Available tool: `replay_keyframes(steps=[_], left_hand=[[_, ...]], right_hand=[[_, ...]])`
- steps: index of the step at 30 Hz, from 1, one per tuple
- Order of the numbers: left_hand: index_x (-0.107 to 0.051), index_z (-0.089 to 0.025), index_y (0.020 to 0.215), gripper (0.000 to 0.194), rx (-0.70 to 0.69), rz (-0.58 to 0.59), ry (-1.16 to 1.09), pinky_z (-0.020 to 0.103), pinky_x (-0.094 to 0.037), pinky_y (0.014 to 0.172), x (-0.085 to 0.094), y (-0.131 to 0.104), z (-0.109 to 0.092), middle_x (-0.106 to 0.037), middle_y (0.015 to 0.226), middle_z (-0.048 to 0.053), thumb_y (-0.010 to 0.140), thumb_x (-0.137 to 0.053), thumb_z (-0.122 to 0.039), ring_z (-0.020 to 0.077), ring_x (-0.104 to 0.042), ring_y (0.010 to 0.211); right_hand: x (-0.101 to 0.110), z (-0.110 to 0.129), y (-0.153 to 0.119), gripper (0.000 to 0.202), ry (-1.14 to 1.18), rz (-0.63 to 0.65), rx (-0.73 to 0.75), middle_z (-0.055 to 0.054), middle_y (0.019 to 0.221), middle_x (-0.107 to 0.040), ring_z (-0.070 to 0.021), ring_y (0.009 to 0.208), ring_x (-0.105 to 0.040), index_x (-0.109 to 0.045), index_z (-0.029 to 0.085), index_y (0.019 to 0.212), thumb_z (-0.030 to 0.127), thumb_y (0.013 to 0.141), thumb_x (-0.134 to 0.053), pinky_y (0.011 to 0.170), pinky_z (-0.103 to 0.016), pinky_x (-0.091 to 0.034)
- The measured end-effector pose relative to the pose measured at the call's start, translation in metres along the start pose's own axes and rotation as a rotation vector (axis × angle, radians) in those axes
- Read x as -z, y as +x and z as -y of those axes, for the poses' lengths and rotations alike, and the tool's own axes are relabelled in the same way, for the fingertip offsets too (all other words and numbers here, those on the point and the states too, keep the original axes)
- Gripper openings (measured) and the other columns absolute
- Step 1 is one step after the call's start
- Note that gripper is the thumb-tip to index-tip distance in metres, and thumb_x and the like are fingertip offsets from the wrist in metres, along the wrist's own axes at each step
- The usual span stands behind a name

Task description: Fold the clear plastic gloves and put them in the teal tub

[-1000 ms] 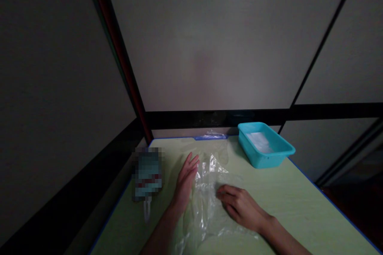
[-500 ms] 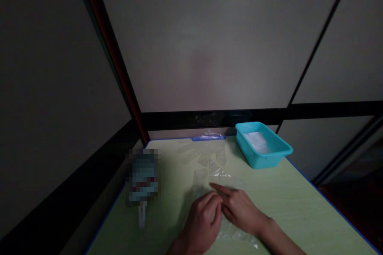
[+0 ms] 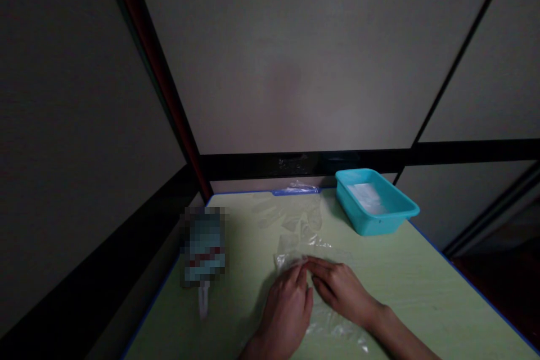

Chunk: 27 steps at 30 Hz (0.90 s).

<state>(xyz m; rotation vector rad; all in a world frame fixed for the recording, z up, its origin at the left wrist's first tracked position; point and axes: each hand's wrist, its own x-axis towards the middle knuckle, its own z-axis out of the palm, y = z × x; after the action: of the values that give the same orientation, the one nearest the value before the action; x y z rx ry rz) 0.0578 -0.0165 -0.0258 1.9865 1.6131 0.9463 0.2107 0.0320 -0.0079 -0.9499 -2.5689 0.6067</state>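
Clear plastic [image 3: 290,243]: lower centre; long axis hidden
Left hand [image 3: 286,308], right hand [image 3: 346,293]: fingertips together on it; grip can't tell

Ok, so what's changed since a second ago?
Your left hand has come nearer you and rightward to meet the right hand at the clear plastic; whether either grips it, I can't tell. The right hand and turquoise basin stayed about where they were.

The crinkly film [image 3: 289,244] is shiny, see-through plastic, the tub [image 3: 377,226] is smooth plastic, and the tabletop [image 3: 426,298] looks smooth.
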Motion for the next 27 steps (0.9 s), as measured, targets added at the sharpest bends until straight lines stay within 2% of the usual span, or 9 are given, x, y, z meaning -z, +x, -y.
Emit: replay_keyframes(steps=[5, 12, 18, 21, 23, 27], left_hand=[[-0.048, -0.011, 0.121, 0.048, 0.074, -0.016, 0.035, 0.051, -0.024, 0.099, 0.004, 0.003, 0.002, -0.040, 0.131, 0.018, 0.076, -0.051, -0.025, 0.0358, -0.034, 0.121], [-0.044, -0.006, 0.124, 0.052, 0.087, -0.016, 0.288, 0.050, -0.016, 0.102, 0.016, 0.011, 0.011, -0.035, 0.133, 0.022, 0.079, -0.047, -0.032, 0.0336, -0.027, 0.125], [-0.043, -0.007, 0.124, 0.055, 0.116, -0.017, 0.445, 0.052, -0.016, 0.100, 0.020, 0.015, 0.019, -0.036, 0.132, 0.022, 0.079, -0.045, -0.038, 0.0337, -0.028, 0.125], [-0.043, -0.002, 0.123, 0.056, 0.138, -0.027, 0.493, 0.051, -0.016, 0.100, 0.022, 0.018, 0.022, -0.036, 0.131, 0.024, 0.080, -0.044, -0.038, 0.0343, -0.028, 0.124], [-0.044, -0.002, 0.123, 0.054, 0.130, -0.061, 0.514, 0.050, -0.017, 0.101, 0.024, 0.020, 0.023, -0.037, 0.132, 0.024, 0.080, -0.044, -0.036, 0.0339, -0.029, 0.124], [-0.048, -0.010, 0.119, 0.044, 0.062, -0.151, 0.478, 0.047, -0.022, 0.100, 0.027, 0.023, 0.022, -0.042, 0.131, 0.017, 0.077, -0.045, -0.024, 0.0304, -0.032, 0.123]], right_hand=[[-0.001, 0.000, 0.000, 0.040, -0.022, -0.001, -0.008, -0.005, 0.127, -0.047, -0.0170, 0.111, -0.048, -0.053, 0.015, 0.117, 0.013, 0.081, -0.036, 0.093, -0.030, -0.039], [-0.002, -0.002, 0.000, 0.038, -0.034, -0.006, 0.001, -0.006, 0.126, -0.048, -0.0172, 0.110, -0.049, -0.053, 0.016, 0.116, 0.015, 0.082, -0.036, 0.093, -0.030, -0.040], [-0.002, -0.002, -0.001, 0.038, -0.043, -0.005, 0.005, -0.006, 0.126, -0.048, -0.0177, 0.110, -0.050, -0.053, 0.015, 0.117, 0.015, 0.083, -0.035, 0.092, -0.031, -0.040], [0.000, 0.001, -0.002, 0.038, -0.063, 0.015, 0.019, -0.006, 0.127, -0.047, -0.0178, 0.109, -0.050, -0.052, 0.016, 0.118, 0.015, 0.083, -0.035, 0.092, -0.031, -0.040], [0.003, 0.003, -0.003, 0.038, -0.075, 0.037, 0.050, -0.005, 0.127, -0.047, -0.0176, 0.108, -0.051, -0.051, 0.018, 0.118, 0.015, 0.084, -0.035, 0.091, -0.031, -0.040], [0.006, 0.004, -0.006, 0.038, -0.101, 0.082, 0.161, -0.005, 0.126, -0.048, -0.0173, 0.109, -0.050, -0.050, 0.018, 0.119, 0.015, 0.086, -0.033, 0.090, -0.031, -0.041]])
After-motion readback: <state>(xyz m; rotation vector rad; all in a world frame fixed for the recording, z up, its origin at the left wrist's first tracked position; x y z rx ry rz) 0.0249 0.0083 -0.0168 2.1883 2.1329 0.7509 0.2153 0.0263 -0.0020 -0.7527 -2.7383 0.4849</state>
